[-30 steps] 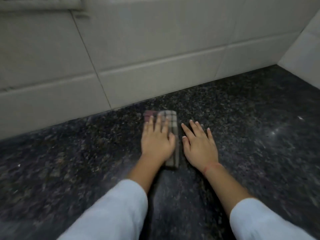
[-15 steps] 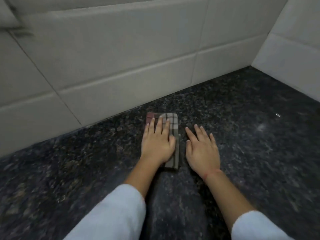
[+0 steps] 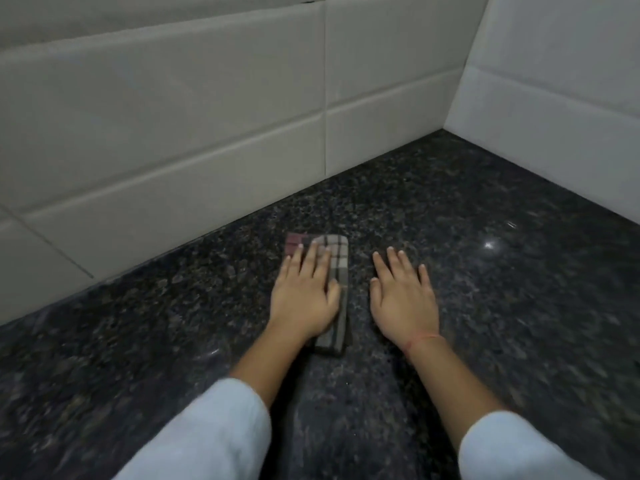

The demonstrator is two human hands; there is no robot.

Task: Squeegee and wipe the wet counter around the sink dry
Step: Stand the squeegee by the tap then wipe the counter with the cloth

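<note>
A folded plaid cloth [image 3: 337, 258] lies flat on the dark speckled granite counter [image 3: 485, 306], its far end a short way from the tiled back wall. My left hand [image 3: 304, 296] presses on the cloth with straight fingers and covers most of it. Just to the right, my right hand [image 3: 403, 299] rests flat on the bare counter with fingers spread, a thin red thread round its wrist. The two hands lie side by side without touching. No squeegee or sink is in view.
A pale tiled back wall [image 3: 207, 133] runs along the counter's far edge. It meets a white side wall [image 3: 554, 116] in a corner at the far right. Dark counter stretches left and right of my hands.
Both hands and the cloth have slid rightward along the counter toward the corner, which shows more fully now. My hands keep the same pose.
</note>
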